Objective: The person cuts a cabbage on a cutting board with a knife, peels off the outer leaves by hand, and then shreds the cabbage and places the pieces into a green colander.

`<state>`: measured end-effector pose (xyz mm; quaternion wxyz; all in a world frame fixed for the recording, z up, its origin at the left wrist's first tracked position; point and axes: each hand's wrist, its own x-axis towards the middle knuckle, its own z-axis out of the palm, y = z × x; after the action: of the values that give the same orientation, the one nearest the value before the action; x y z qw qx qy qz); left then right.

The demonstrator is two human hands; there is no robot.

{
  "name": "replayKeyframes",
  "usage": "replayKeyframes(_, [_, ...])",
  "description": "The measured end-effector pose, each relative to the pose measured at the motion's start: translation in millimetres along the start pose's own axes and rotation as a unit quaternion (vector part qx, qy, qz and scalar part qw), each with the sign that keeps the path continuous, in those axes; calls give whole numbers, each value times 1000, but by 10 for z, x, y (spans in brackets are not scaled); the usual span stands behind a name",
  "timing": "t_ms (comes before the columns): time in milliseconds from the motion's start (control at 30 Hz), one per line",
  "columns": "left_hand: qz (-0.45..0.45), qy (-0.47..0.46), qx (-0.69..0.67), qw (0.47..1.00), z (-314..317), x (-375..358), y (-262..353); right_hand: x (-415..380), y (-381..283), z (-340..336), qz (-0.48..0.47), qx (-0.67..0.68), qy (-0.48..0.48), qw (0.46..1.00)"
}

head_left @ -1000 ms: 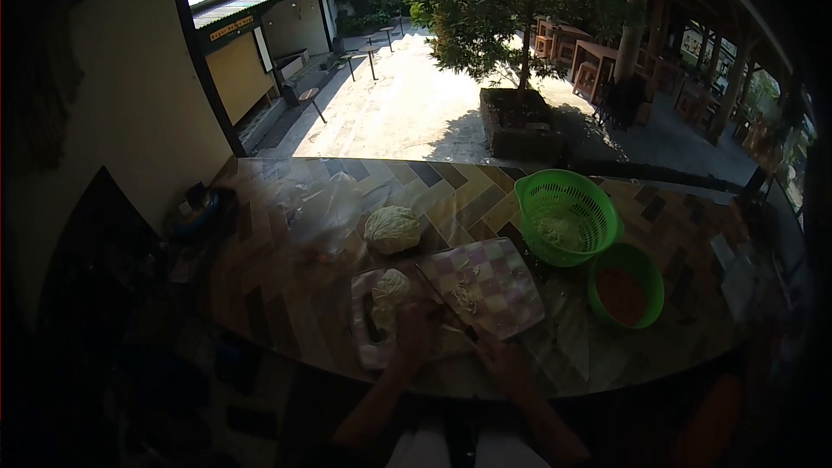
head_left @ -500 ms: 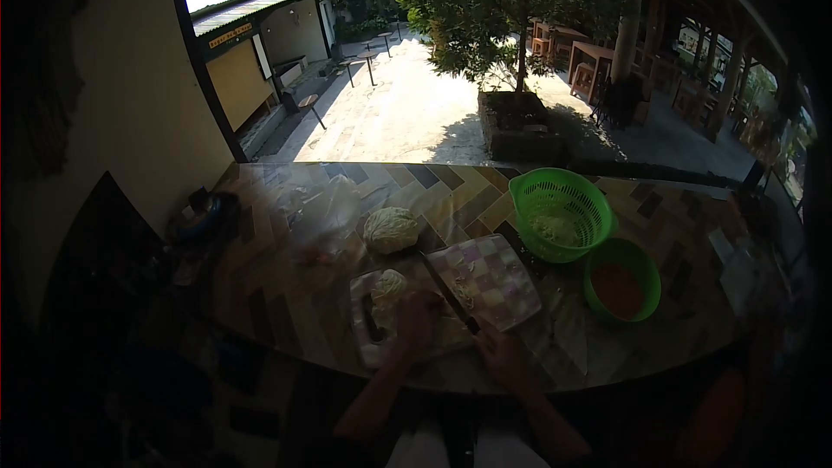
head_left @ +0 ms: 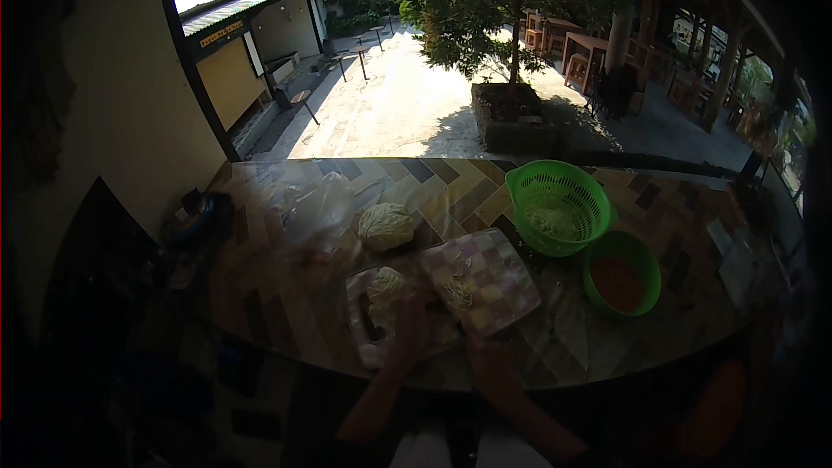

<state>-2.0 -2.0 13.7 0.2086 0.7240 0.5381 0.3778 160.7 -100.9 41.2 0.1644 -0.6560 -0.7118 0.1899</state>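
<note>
My left hand (head_left: 411,328) is closed at a cut piece of cabbage (head_left: 385,284) on the near cutting board (head_left: 355,293), its fingertips in dark shadow. To its right, my right hand (head_left: 490,354) is closed low over the board's right side; it gripped a knife a moment earlier, and the blade is now lost in the dark between the hands. Against the near board lies a pink-and-white checkered board (head_left: 507,282) with cabbage shreds (head_left: 458,293) on it. Behind the boards rests a rounder head of cabbage (head_left: 386,226).
A green colander (head_left: 555,175) with pale shreds stands at the back right, beside a green bowl (head_left: 646,295) of reddish contents. A clear plastic bag (head_left: 321,204) lies at the back left. Beyond the table's far edge are a tree planter (head_left: 516,134) and a sunlit yard.
The knife blade, which lay across the checkered board, no longer shows there. My right hand has shifted slightly left and down; the whole view has moved a little.
</note>
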Motion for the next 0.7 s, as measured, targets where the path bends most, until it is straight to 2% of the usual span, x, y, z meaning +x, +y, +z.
replayKeyframes(100, [19,19,-10,1000,11,-19,50,168,70,153,-63,26,99,993])
replayKeyframes(200, [43,25,-22,999,-78,-9,121,273,26,-210,30,172,-18,984])
replayKeyframes(300, [60,31,-49,997,-63,0,32,198,282,-96,-61,264,40,962])
replayKeyframes(400, [52,21,-35,998,-72,13,-9,148,360,95,-107,245,110,957])
replayKeyframes(500, [40,11,-20,999,-117,5,81,78,283,-53,10,231,-18,973])
replayKeyframes(600, [34,8,-40,999,-101,3,57,52,124,-239,62,195,-77,976])
replayKeyframes(700, [33,5,-44,998,-90,-4,39,71,208,-55,8,187,-10,982])
